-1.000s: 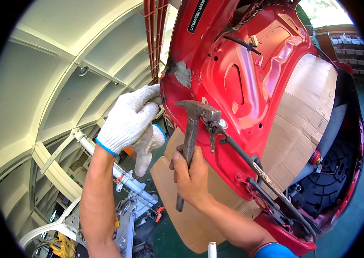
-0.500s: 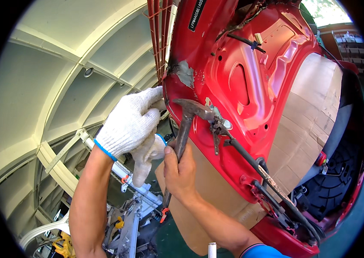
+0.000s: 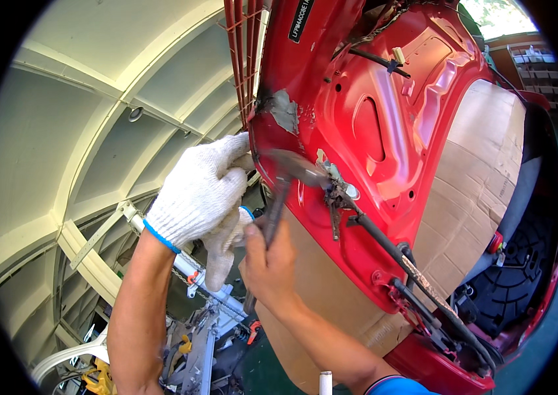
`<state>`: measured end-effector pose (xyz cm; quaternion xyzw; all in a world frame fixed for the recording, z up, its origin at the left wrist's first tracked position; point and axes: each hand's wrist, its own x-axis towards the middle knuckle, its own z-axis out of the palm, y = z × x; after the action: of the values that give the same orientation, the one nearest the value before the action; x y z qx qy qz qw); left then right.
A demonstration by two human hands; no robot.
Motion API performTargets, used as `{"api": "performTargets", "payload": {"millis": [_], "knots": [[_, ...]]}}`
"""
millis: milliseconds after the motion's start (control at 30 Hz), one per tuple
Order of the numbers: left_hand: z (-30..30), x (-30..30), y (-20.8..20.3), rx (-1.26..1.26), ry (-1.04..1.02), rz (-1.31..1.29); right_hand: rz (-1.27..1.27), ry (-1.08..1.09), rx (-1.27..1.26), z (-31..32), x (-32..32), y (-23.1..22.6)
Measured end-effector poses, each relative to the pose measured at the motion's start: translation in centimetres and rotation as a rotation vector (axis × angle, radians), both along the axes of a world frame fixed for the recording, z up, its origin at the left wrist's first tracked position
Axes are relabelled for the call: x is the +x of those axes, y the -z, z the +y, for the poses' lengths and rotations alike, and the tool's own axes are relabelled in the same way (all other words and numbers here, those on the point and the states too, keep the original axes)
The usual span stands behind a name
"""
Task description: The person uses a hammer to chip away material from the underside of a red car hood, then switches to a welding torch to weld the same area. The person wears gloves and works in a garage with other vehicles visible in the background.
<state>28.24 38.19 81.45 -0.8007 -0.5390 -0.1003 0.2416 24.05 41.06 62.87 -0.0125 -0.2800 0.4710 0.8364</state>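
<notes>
My left hand, in a white knit glove with a blue cuff, is raised at the edge of the red car body panel. Its fingertips reach behind that edge and are partly hidden. A second white glove hangs crumpled beneath its curled fingers, blue cuff upward. Bare, my right hand is closed around the handle of a hammer. Blurred by motion, the hammer head lies close to the panel edge, just right of my gloved fingers. Grey bare patches show where paint is gone above it.
A black cable and broken fittings hang along the panel's lower edge. Brown cardboard covers the opening behind it, with more cardboard below. Metal parts and a chain stand at lower left. Red bars rise beside the panel.
The hammer has gone from sharp to blurred, and my right hand has shifted slightly left and down with it. My left hand stays at the panel edge.
</notes>
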Motion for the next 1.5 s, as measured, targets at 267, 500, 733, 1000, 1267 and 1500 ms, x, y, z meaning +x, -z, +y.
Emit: {"api": "performTargets", "payload": {"millis": [267, 500, 733, 1000, 1267, 1500], "knots": [[0.0, 0.5, 0.5, 0.015, 0.028, -0.041, 0.111, -0.022, 0.016, 0.0, -0.1, 0.1], [0.1, -0.6, 0.5, 0.026, 0.016, 0.006, -0.035, -0.062, 0.002, 0.1, -0.2, 0.2], [-0.4, 0.8, 0.8, -0.018, -0.018, -0.064, -0.009, -0.040, 0.047, 0.5, -0.2, -0.5], [-0.6, 0.8, 0.8, 0.023, 0.011, -0.045, -0.023, 0.038, 0.019, 0.0, 0.7, -0.1], [-0.9, 1.4, 1.1, -0.013, -0.091, -0.119, -0.059, 0.100, 0.017, 0.4, 1.1, 0.7], [-0.1, 0.2, 1.3, 0.040, 0.033, -0.086, -0.133, 0.101, -0.001, 1.5, 0.4, 0.5]]}}
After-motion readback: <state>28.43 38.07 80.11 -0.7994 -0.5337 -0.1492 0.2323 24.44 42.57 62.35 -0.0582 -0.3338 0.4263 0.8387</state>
